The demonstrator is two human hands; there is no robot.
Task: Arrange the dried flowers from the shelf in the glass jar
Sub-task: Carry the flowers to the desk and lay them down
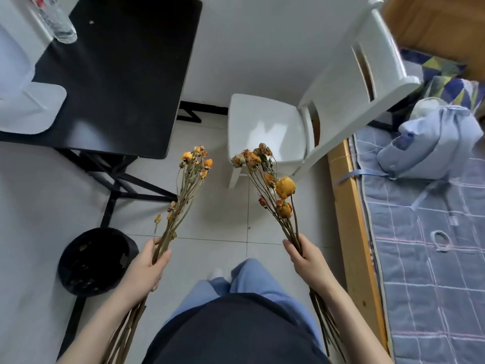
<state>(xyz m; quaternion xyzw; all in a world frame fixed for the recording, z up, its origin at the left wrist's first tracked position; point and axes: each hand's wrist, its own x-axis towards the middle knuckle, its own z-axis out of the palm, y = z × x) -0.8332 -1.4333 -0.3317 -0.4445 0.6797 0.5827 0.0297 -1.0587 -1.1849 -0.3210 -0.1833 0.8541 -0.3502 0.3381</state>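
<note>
I hold two bunches of dried flowers above the tiled floor. My left hand (147, 266) is shut on the stems of a thin bunch of dried flowers (190, 179) with small orange heads. My right hand (304, 254) is shut on a fuller bunch of dried flowers (273, 185) with one large yellow bloom. Both bunches point up and away from me, their long stems trailing back past my wrists. On the far left corner of the black table (118, 82) stands a clear glass jar (56, 21), partly cut off by the frame.
A white chair (267, 127) stands ahead on the right, beside a wooden-framed bed (349, 206) with a blue checked quilt and a pale blue bag (430, 148). A black round bin (94, 261) sits on the floor at the left. A white object (29, 106) lies on the table.
</note>
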